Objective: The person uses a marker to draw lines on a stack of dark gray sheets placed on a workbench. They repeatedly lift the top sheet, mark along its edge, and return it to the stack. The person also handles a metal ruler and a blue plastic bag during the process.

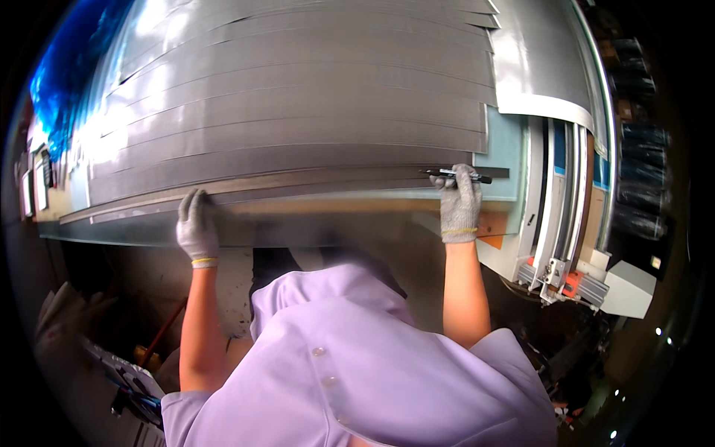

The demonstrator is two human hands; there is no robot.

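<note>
Both hands wear grey knit gloves with yellow-edged cuffs. My right hand [459, 195] is closed around a black marker pen [482, 178], held level above the right end of a long dark strip [491, 173]. On the left, my left hand [196, 223] lies with its fingers stretched over the near edge of the narrow strips [275, 185]; its thumb is hidden. The strips run across the front of a glass-topped table [126, 232]. Behind them lie overlapping grey sheets [313, 97], spread in wide layered bands.
At the right stands a machine with metal rails [570, 194] and a white box-shaped end [629, 289]. Blue plastic film [71, 67] hangs at the far left. Dark wrapped bundles [642, 179] are stacked beyond the machine. An orange piece [491, 225] sits beneath the glass beside my right hand.
</note>
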